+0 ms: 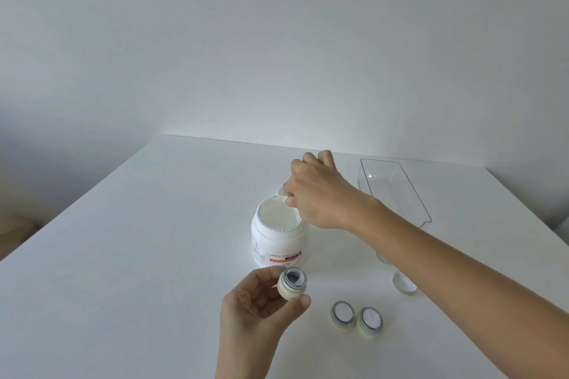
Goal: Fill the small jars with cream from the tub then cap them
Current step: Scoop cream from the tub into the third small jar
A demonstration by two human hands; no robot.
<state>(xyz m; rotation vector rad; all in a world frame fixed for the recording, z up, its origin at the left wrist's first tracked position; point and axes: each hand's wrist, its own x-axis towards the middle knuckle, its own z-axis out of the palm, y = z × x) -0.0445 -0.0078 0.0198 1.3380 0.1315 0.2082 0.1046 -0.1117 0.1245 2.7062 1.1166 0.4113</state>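
Observation:
The open white tub (278,238), labelled urea cream, stands mid-table with smooth cream up to its rim. My right hand (320,194) hovers over the tub's right rim, fingers curled round a thin tool that is mostly hidden. My left hand (258,308) holds a small cream-coloured jar (292,283) between thumb and fingers in front of the tub, its open mouth tilted toward me. Two more small open jars (342,315) (369,322) stand side by side to the right. A clear cap (404,283) lies partly under my right forearm.
A clear plastic tray (397,191) sits at the back right near the wall. Another clear cap (381,255) peeks out beside my right forearm. A round clear object (281,191) shows just behind the tub. The white table (138,240) ends at the left edge.

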